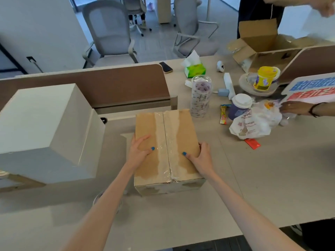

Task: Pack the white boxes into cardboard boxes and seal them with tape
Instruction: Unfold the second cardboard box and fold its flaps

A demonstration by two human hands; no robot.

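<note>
Grey bench (181, 214) surface fills the lower frame, both forearms reaching up across it. At centre stands the closed cardboard box (186, 127), its top seam covered by a strip of clear tape (161, 140) running front to back. The left hand (139, 151) grips the box at its left top edge: thumb and one finger lie on the lid, the remaining fingers are hidden over the side. The right hand (201, 156) grips the right top edge, thumb on the lid, fingers curled down the side.

Left of centre, a large white box (45, 120) sits on the bench, apart from the cardboard box. Just beyond the cardboard box, right of centre, stands a stack of tape rolls (200, 96). Further right are a lidded paper cup (240, 105) and a crumpled plastic bag (257, 122), touched by another person's hand (293, 107) at the right edge.

Beyond these lie a green tissue pack (194, 69) and a phone (165, 67). At upper right an open cardboard carton (262, 42) stands with flaps raised. Office chairs (108, 33) occupy the upper frame.
</note>
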